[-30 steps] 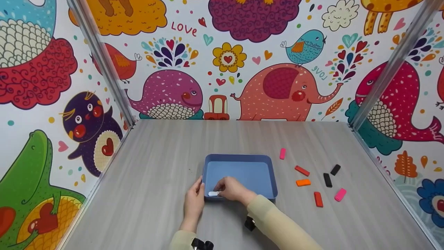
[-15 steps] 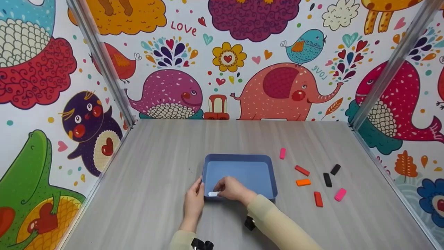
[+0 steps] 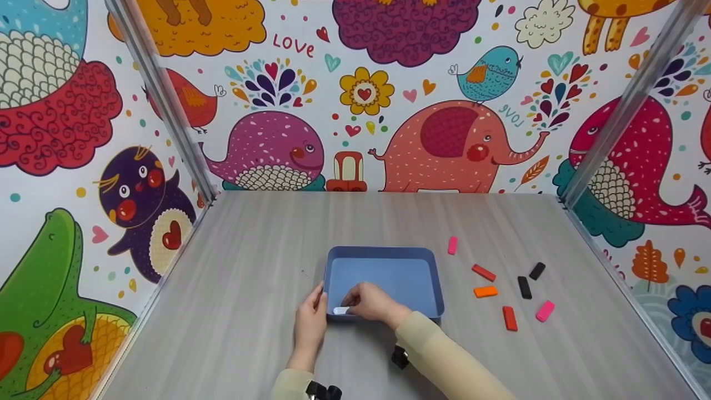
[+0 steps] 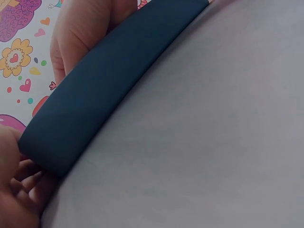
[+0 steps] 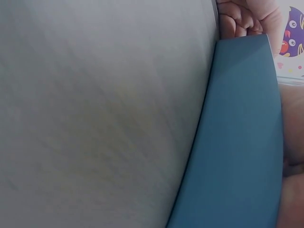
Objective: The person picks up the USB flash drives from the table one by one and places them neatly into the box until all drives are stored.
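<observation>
A shallow blue rectangular tray (image 3: 389, 272) stands on the table in front of the person. At its near left corner the left hand (image 3: 312, 319) holds the side, thumb at the rim and fingers curled against the outer wall, as the left wrist view shows with the tray wall (image 4: 95, 90). Inside the tray, by that same corner, the right hand (image 3: 373, 303) pinches a small white oblong block (image 3: 340, 310) low over the tray floor. In the right wrist view the tray's front wall (image 5: 237, 133) hides most of the right hand's fingers.
Right of the tray lie small oblong blocks: pink ones (image 3: 452, 245), red ones (image 3: 510, 319), an orange one (image 3: 485, 291) and black ones (image 3: 525, 288). Patterned walls with metal corner posts (image 3: 605, 105) border the grey wood-grain table (image 3: 250, 250).
</observation>
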`<action>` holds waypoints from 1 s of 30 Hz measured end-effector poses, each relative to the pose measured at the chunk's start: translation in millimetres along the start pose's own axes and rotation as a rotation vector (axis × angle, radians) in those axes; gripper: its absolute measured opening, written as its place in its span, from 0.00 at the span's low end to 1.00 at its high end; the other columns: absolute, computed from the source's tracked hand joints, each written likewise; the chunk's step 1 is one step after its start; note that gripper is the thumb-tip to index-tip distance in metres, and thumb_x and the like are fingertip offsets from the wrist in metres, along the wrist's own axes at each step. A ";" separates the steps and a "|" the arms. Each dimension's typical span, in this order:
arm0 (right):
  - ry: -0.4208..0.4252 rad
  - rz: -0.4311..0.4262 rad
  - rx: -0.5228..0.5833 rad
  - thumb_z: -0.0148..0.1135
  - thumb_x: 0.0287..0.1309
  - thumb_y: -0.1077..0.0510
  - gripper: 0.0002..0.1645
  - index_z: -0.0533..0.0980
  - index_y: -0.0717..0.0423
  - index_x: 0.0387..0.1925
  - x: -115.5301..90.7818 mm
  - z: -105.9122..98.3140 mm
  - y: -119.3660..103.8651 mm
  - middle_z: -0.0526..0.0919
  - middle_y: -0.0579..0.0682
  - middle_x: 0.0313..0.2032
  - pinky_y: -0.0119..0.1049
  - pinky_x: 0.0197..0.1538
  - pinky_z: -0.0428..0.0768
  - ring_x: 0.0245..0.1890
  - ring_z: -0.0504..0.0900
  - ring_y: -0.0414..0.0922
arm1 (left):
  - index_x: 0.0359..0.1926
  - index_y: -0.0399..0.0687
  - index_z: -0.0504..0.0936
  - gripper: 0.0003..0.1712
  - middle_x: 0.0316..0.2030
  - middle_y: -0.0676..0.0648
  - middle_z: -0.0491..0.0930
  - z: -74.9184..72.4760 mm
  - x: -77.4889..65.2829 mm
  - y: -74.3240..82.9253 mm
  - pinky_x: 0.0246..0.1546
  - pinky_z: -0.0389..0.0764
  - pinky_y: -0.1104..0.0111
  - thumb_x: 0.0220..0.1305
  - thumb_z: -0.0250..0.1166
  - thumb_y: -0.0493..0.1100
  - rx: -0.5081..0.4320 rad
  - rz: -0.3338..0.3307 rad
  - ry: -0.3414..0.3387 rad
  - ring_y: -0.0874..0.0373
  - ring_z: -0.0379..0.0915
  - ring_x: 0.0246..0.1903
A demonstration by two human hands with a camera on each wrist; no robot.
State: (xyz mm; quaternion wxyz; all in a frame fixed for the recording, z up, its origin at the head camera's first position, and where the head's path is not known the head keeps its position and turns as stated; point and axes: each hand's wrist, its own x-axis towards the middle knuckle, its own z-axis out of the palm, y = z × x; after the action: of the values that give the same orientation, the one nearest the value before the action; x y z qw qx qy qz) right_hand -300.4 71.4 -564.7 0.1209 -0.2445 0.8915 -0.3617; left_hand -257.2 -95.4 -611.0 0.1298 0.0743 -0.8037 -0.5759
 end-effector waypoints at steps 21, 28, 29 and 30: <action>0.023 -0.007 -0.025 0.70 0.59 0.65 0.07 0.87 0.61 0.40 -2.0 -0.5 0.3 0.89 0.54 0.36 0.33 0.39 0.83 0.33 0.80 0.38 | 0.68 0.38 0.77 0.22 0.64 0.35 0.79 -0.7 -0.2 1.3 0.64 0.80 0.49 0.78 0.57 0.40 -0.005 -0.013 -0.012 0.42 0.76 0.65; 0.027 0.002 -0.020 0.68 0.60 0.65 0.07 0.87 0.60 0.41 -3.9 -2.1 0.0 0.89 0.53 0.38 0.34 0.39 0.83 0.33 0.79 0.37 | 0.68 0.39 0.77 0.22 0.64 0.34 0.79 -1.2 0.0 1.0 0.65 0.79 0.48 0.78 0.56 0.41 0.001 -0.015 -0.020 0.41 0.75 0.66; 0.028 0.003 -0.016 0.68 0.60 0.65 0.08 0.87 0.60 0.41 -4.4 -2.4 -0.1 0.89 0.53 0.38 0.34 0.39 0.83 0.33 0.79 0.37 | 0.68 0.38 0.77 0.22 0.64 0.34 0.79 -1.2 0.0 1.0 0.65 0.79 0.48 0.78 0.56 0.40 0.002 -0.013 -0.020 0.41 0.75 0.66; 0.030 0.002 -0.014 0.68 0.61 0.65 0.08 0.87 0.60 0.41 -4.7 -2.8 0.0 0.89 0.53 0.38 0.34 0.39 0.83 0.33 0.79 0.37 | 0.68 0.38 0.77 0.22 0.64 0.34 0.79 -1.3 0.0 1.1 0.65 0.79 0.48 0.78 0.56 0.40 0.000 -0.013 -0.019 0.41 0.75 0.66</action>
State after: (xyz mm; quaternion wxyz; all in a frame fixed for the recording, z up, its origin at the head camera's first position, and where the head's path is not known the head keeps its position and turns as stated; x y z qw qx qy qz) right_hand -297.5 75.5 -562.5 0.1060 -0.2387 0.8961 -0.3588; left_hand -256.8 -96.2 -609.6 0.1183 0.0739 -0.8045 -0.5773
